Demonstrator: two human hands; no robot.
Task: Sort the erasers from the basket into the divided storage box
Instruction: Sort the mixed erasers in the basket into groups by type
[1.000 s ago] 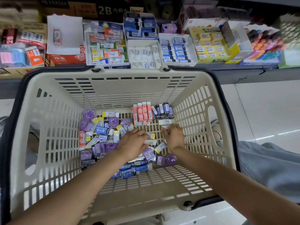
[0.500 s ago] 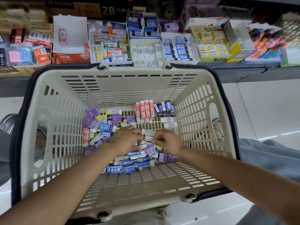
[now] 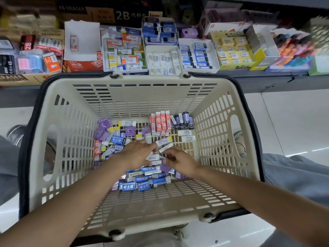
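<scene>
A cream plastic basket (image 3: pixel 135 97) holds a loose pile of erasers. Red-and-white erasers (image 3: pixel 161 122) and dark blue ones (image 3: pixel 183 121) stand in rows at the far wall. Purple erasers (image 3: pixel 103 127) lie at the left and blue-sleeved ones (image 3: pixel 135 186) at the near side. My left hand (image 3: pixel 138 154) is in the middle of the pile and grips a few white erasers with yellow ends (image 3: pixel 164 144). My right hand (image 3: pixel 181 160) is close beside it and pinches a white eraser (image 3: pixel 154 157). The white divided storage box (image 3: pixel 215 57) sits on the shelf behind the basket.
The shelf carries several other eraser boxes: a red 2B carton (image 3: pixel 80 63), a mixed box (image 3: pixel 124 52), a blue-eraser box (image 3: pixel 160 31) and a yellow box (image 3: pixel 233 50). White floor tiles (image 3: pixel 284 122) lie to the right. My grey-trousered knees flank the basket.
My right hand has drawn back from the far erasers toward my left hand. The left hand has shifted slightly and now shows more white erasers in its grip.
</scene>
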